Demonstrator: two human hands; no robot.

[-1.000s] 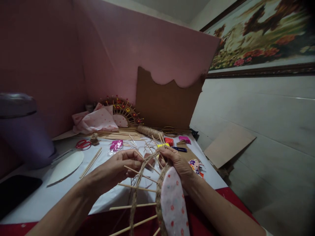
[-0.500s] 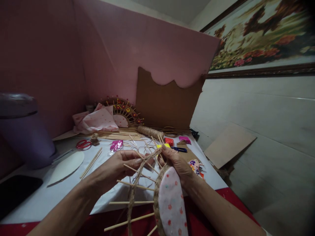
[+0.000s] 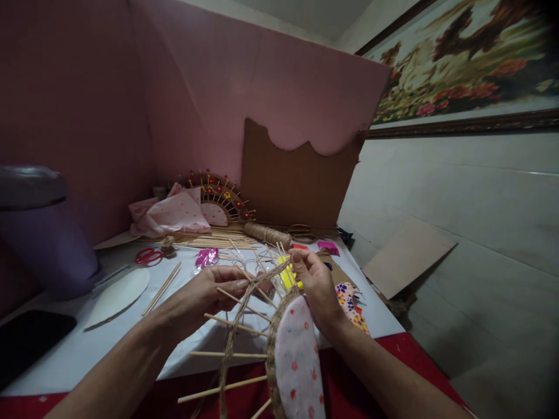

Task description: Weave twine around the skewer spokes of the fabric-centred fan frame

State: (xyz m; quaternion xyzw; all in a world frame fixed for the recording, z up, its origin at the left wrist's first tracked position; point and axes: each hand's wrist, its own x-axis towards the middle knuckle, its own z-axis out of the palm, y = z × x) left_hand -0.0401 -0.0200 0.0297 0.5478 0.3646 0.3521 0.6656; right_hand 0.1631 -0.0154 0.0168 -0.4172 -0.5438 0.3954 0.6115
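Observation:
A fan-shaped stick frame (image 3: 244, 355) stands tilted in front of me, its thin wooden sticks spreading from a half-round base covered in pink flowered fabric (image 3: 297, 355). Jute twine edges that base, and a jute braid (image 3: 232, 337) runs in an arc across the sticks. My left hand (image 3: 225, 285) is closed on the frame's upper sticks, thumb and fingers near the braid. At the top right, my right hand (image 3: 317, 288) pinches the end of the braid between thumb and bent fingers. Part of the left fingers is hidden behind the sticks.
Behind the hands lie a jute twine spool (image 3: 267, 233), red scissors (image 3: 148, 256), loose sticks (image 3: 161, 289) and a yellow packet (image 3: 286, 273). A finished decorated fan (image 3: 227, 198) leans by the pink wall. A purple tumbler (image 3: 48, 238) stands left, brown cardboard (image 3: 297, 180) at the back.
My right hand has moved off the fabric base's upper edge, its fingers now at the braid's end. The frame has shifted slightly left, and more of the yellow packet shows.

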